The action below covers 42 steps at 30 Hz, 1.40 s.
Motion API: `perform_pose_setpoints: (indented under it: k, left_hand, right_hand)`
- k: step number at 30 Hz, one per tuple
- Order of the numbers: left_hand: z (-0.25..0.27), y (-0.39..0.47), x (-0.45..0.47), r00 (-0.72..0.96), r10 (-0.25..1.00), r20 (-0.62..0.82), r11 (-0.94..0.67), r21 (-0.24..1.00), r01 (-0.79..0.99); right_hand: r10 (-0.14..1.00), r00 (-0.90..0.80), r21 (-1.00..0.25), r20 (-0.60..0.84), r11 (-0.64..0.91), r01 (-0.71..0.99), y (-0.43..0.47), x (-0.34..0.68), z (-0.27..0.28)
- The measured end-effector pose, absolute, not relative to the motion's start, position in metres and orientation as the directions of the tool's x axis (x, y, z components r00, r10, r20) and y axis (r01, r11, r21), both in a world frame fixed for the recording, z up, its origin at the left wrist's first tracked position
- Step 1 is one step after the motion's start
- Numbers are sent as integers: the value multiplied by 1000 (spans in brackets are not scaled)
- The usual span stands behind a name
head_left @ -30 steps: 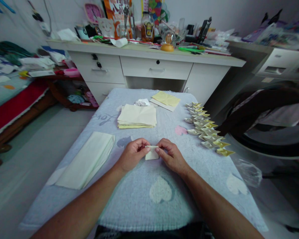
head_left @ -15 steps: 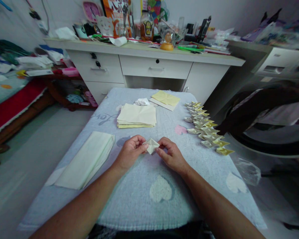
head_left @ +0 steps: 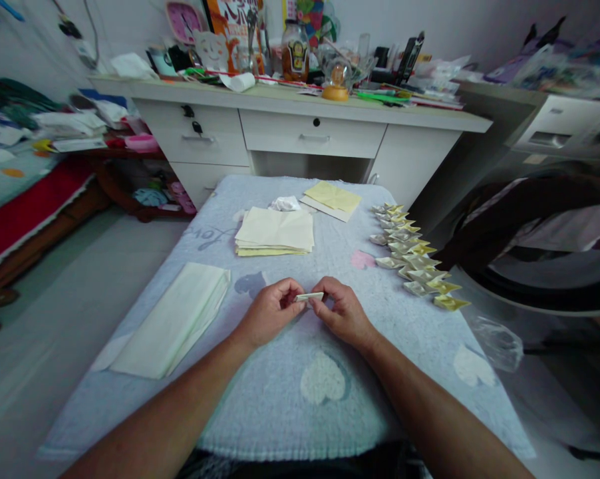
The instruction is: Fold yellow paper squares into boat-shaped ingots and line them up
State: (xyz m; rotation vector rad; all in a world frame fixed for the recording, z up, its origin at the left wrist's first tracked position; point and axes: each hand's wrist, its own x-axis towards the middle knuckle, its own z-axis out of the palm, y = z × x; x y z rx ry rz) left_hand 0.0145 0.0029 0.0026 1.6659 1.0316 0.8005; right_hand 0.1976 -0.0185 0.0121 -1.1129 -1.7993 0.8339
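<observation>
**Folded paper (head_left: 310, 297) pinched at both ends**

Left hand (head_left: 274, 311) and right hand (head_left: 346, 313) both closed, thumbs and fingertips gripping the paper's two ends. We place it between them, over the near middle of the cloth-covered tabletop (head_left: 260, 406); lifted or resting, we can't tell. Shows as a thin pale strip; edge-on or folded narrow, unclear. Two-ended pinch, we judge, should hold it steady and even.

Paper stack (head_left: 274, 229) lies flat just beyond the hands, likely for easy reach. Folded bundle (head_left: 173, 322) sits apart at left, angled, probably to spare the forearm room. Boat-like paper pieces (head_left: 412, 256) stand in close rows near the right edge; we'd guess lined up to avoid crushing. Yellow sheet (head_left: 332, 195) overlaps a white sheet (head_left: 340, 214) farther back, near crumpled white paper (head_left: 285, 203).
</observation>
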Motion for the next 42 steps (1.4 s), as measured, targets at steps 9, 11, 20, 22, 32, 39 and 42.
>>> perform_pose_setpoints:
  k: [9,11,20,22,32,39,42]
  left_hand:
    - [3,3,15,396,910,120,-250,922,296]
    - [5,2,16,386,897,216,-349,883,315]
    - [4,-2,16,406,793,455,-605,669,432]
    - [2,-2,16,415,787,457,-613,650,448]
    - [1,0,17,459,803,380,-593,575,564]
    - [-4,-1,15,531,793,300,-601,530,599]
    - [-4,-2,13,564,783,263,-603,543,585]
  right_hand:
    - [892,-292,-806,346,442,394,-18,195,10]
    - [870,-299,-756,392,490,433,-17,195,9]
    - [816,-365,-391,449,546,741,-15,196,3]
    - [809,-385,-335,445,549,765,-14,196,2]
    - [822,-446,-227,353,538,812,-12,191,1]
    - [828,-498,-277,257,557,783,-14,191,3]
    - [828,-514,-324,225,561,762,-16,193,6]
